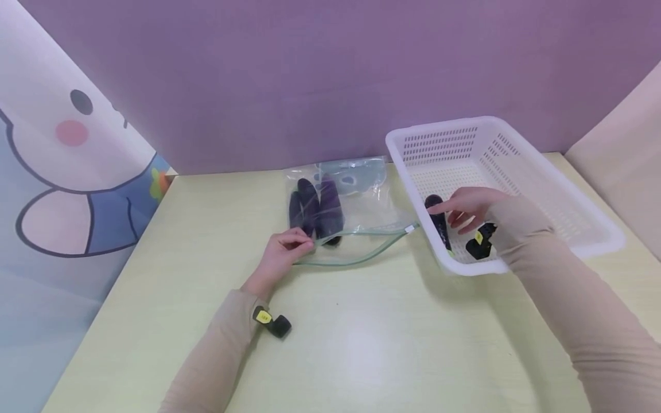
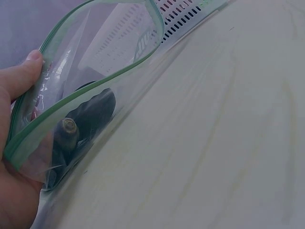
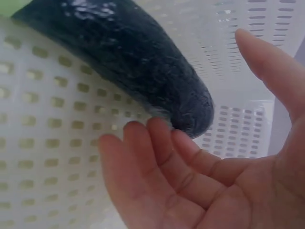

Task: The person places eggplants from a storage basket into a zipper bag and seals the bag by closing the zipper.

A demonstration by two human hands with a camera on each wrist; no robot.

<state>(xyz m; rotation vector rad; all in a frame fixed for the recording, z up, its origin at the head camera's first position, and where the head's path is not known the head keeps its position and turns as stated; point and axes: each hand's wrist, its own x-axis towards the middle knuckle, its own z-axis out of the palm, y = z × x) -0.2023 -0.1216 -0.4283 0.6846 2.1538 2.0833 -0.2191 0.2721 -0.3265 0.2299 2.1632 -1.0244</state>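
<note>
My left hand [image 1: 281,249] pinches the green-edged mouth of a clear zip bag [image 2: 90,90], thumb on one side of the rim. The mouth gapes open in the left wrist view. Inside the bag lie several dark purple eggplants [image 1: 330,209], side by side toward its left. My right hand [image 1: 472,207] reaches down into a white plastic basket [image 1: 439,144]. There, a dark, shiny eggplant [image 3: 138,62] lies along the left wall. My right fingertips [image 3: 159,126] are right at its rounded end, while the thumb [image 3: 267,62] stands apart from it.
The basket stands at the back right, its left wall beside the bag's right end. Behind the pale wooden table [image 1: 335,338] rises a purple backdrop [image 1: 258,86]. A cartoon-printed cloth [image 1: 51,183] hangs at left. Black wrist cameras sit on both sleeves.
</note>
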